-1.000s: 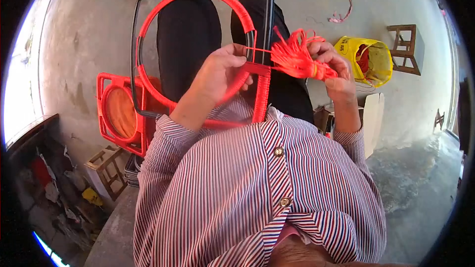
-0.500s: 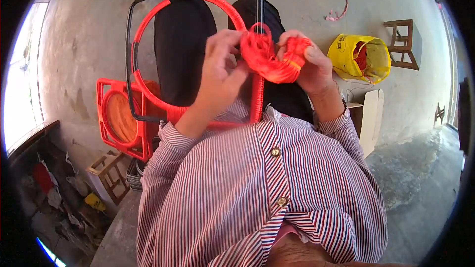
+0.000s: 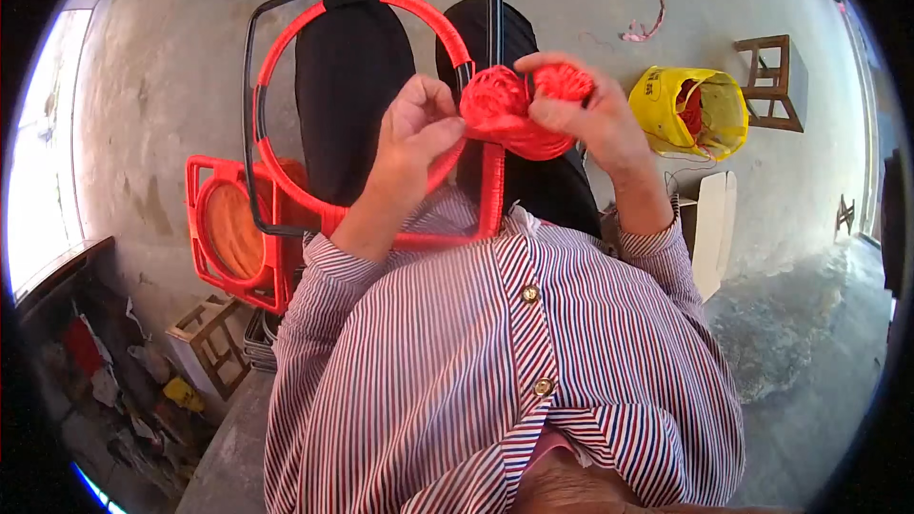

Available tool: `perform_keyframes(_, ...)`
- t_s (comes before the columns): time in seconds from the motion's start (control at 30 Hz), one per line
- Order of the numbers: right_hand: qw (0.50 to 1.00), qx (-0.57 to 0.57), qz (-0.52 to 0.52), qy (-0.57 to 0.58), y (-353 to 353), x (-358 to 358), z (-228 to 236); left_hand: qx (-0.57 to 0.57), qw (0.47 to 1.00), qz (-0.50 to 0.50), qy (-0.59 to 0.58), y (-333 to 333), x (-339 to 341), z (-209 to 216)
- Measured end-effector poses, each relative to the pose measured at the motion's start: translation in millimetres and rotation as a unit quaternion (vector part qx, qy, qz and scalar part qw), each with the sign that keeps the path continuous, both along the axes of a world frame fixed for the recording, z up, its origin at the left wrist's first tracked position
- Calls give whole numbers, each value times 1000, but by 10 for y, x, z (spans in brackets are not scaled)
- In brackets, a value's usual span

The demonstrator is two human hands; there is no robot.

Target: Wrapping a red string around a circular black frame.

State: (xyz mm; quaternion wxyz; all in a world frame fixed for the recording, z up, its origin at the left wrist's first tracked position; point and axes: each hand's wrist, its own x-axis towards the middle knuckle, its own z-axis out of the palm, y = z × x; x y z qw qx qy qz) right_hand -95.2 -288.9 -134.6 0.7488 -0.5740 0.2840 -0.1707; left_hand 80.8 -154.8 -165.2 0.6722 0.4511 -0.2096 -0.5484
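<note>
A looped skein of glossy red cord (image 3: 533,138) hangs over the right side of a black metal frame. My right hand (image 3: 605,128) is closed around the skein's right part, with thumb and fingers pressed into it. At the skein's left end my left hand (image 3: 405,148) is curled, its thumb and fingertips pinching red strands there. Across my lap lies the rectangular black frame (image 3: 497,24) with a round inner ring (image 3: 419,2). Red cord is wrapped tightly around most of the ring and the frame's lower right side, while the upper bars are bare black.
Red frames (image 3: 195,228) are stacked at my left, beside a wooden stool (image 3: 205,328). To my right stand a yellow bucket (image 3: 657,109) holding red cord, another stool (image 3: 785,86) and an open cardboard box (image 3: 714,228). Cord scraps (image 3: 657,14) lie on the concrete floor.
My right hand has turned over the skein, bunching it into a rounder shape. My left hand has moved slightly left, off the skein's body to its edge. The frame has barely shifted.
</note>
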Motion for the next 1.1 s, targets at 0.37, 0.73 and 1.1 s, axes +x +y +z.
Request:
perform_keyframes(0.37,992,-122,-1,-19,39,-62,-279,24,998,36,54,-23,101,-112)
perform_keyframes(0.73,999,-19,-51,6,-148,-572,101,110,994,-18,-4,-60,24,-28)
perform_keyframes(1.1,961,-47,-243,122,-805,-2044,-421,66,990,-74,102,-118,40,-22)
